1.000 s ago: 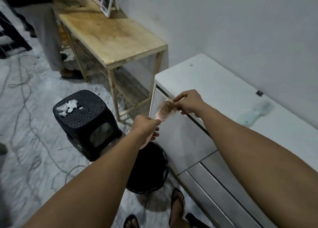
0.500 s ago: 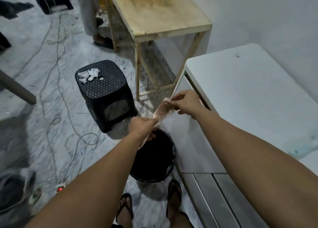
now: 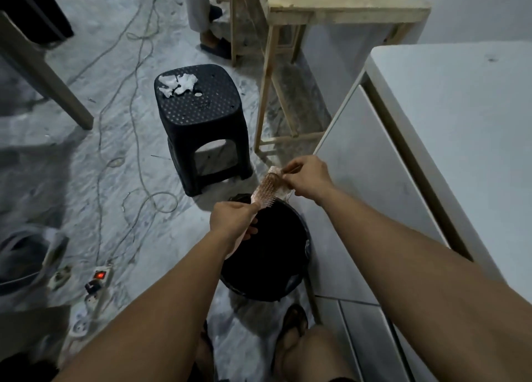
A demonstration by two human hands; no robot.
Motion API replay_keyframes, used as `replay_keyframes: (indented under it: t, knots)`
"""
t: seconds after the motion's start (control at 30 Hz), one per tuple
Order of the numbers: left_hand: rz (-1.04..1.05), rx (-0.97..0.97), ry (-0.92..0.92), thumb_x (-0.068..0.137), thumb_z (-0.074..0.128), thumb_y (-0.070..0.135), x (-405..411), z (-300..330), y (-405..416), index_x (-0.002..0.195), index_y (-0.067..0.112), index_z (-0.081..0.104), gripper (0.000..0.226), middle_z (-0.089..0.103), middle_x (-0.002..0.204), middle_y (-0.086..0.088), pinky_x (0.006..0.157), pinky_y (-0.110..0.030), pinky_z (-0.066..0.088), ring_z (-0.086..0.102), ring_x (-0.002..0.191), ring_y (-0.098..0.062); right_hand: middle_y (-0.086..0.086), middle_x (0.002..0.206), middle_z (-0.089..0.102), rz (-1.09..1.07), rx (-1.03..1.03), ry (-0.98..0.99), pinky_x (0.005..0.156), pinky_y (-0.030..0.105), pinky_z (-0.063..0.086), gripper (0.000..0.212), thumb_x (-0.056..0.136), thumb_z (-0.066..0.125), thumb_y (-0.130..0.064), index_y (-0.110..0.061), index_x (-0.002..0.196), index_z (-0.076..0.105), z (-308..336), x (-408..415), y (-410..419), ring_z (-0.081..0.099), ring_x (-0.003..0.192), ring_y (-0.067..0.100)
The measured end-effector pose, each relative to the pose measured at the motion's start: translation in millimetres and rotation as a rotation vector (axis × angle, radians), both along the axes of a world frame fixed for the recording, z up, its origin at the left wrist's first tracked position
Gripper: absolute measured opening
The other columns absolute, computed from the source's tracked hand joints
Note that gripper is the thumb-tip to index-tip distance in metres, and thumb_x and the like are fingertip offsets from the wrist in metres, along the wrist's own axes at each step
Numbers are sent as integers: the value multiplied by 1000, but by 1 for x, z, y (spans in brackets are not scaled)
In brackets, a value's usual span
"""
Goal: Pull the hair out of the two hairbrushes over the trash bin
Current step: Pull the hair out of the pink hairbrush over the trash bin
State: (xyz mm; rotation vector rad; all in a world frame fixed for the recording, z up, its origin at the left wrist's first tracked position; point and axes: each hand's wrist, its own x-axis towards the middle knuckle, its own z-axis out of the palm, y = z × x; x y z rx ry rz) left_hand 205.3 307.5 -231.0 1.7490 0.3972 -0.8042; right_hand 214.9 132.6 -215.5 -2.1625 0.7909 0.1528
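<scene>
A pink hairbrush [image 3: 267, 190] is held tilted over the far rim of the black trash bin [image 3: 299, 288] on the floor. My left hand [image 3: 231, 219] is shut around its handle. At the brush head's far end, my right hand [image 3: 306, 176] pinches brownish hair, and a few thin strands hang from the fingers. The second hairbrush is out of view.
A black plastic stool [image 3: 203, 122] with white crumpled tissue [image 3: 178, 83] stands beyond the bin. A white cabinet [image 3: 449, 116] runs along the right, a wooden table [image 3: 339, 4] behind it. Cables and a power strip [image 3: 96, 281] lie on the floor at left. Another person's feet [image 3: 214, 43] stand at the back.
The view has tipped downward, so the bin and my feet show more. Both hands with the brush have come over the bin, and less hair covers the bristles.
</scene>
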Motion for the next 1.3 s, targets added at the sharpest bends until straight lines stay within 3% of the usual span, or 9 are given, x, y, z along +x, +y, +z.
replay_keyframes:
  t: [0.07, 0.27, 0.43, 0.53, 0.63, 0.9, 1.0, 1.1, 1.3]
  knots:
    - [21, -8, 4, 84, 74, 27, -9, -26, 8, 85, 4, 75, 23, 68, 73, -13, 62, -35, 53, 63, 59, -25, 6, 85, 76, 16, -7, 1, 80, 44, 60, 17, 75, 79, -21, -29, 65, 67, -28, -3, 7, 72, 86, 25]
    - [55, -24, 9, 89, 68, 15, -42, -102, 25, 78, 4, 67, 15, 65, 75, -15, 61, -38, 55, 64, 61, -27, 3, 87, 74, 61, -17, -11, 84, 42, 58, 5, 77, 78, -21, -23, 75, 74, -114, -26, 25, 70, 89, 23]
    - [85, -23, 9, 88, 57, 8, -75, -143, 32, 81, 5, 65, 12, 65, 79, -16, 49, -30, 40, 56, 51, -24, -3, 77, 67, 86, 20, -46, 81, 44, 59, 11, 74, 80, -19, -25, 73, 71, -169, -54, 38, 71, 86, 24]
    - [103, -35, -3, 83, 66, 26, -93, -154, 33, 89, -4, 70, 31, 70, 82, -20, 53, -31, 42, 60, 56, -27, -4, 76, 67, 116, 17, -56, 82, 44, 59, 8, 74, 79, -20, -23, 77, 73, -187, -69, 40, 71, 85, 24]
    - [106, 17, -47, 76, 74, 50, -102, -164, 33, 82, -2, 72, 52, 73, 76, -16, 50, -29, 47, 64, 54, -27, -4, 77, 67, 128, 16, -53, 83, 43, 59, 11, 74, 79, -21, -28, 73, 70, -195, -84, 39, 70, 85, 23]
    - [126, 81, -86, 75, 77, 48, -104, -185, 33, 74, 1, 71, 47, 68, 62, -12, 47, -29, 48, 61, 44, -24, 1, 85, 75, 113, -20, -89, 86, 39, 57, 10, 76, 79, -27, -22, 84, 78, -208, -98, 36, 70, 86, 20]
    - [146, 108, -97, 73, 78, 47, -100, -196, 42, 72, 0, 72, 48, 67, 58, -11, 46, -29, 49, 60, 43, -25, 2, 87, 77, 32, -22, -91, 89, 35, 56, 9, 77, 77, -27, -22, 84, 79, -212, -95, 33, 71, 88, 20]
    - [184, 121, -93, 70, 80, 47, -97, -208, 54, 73, -3, 72, 51, 64, 52, -10, 44, -27, 45, 57, 39, -24, 1, 70, 74, -106, 24, -89, 83, 38, 59, 4, 79, 76, -24, -23, 74, 76, -218, -89, 25, 72, 72, 18]
    - [219, 105, -70, 69, 81, 46, -84, -220, 61, 74, -4, 72, 52, 63, 54, -12, 44, -25, 43, 54, 41, -23, 4, 54, 69, -444, 110, -115, 72, 44, 62, 27, 77, 74, -19, -23, 53, 63, -246, -83, -2, 72, 57, 23]
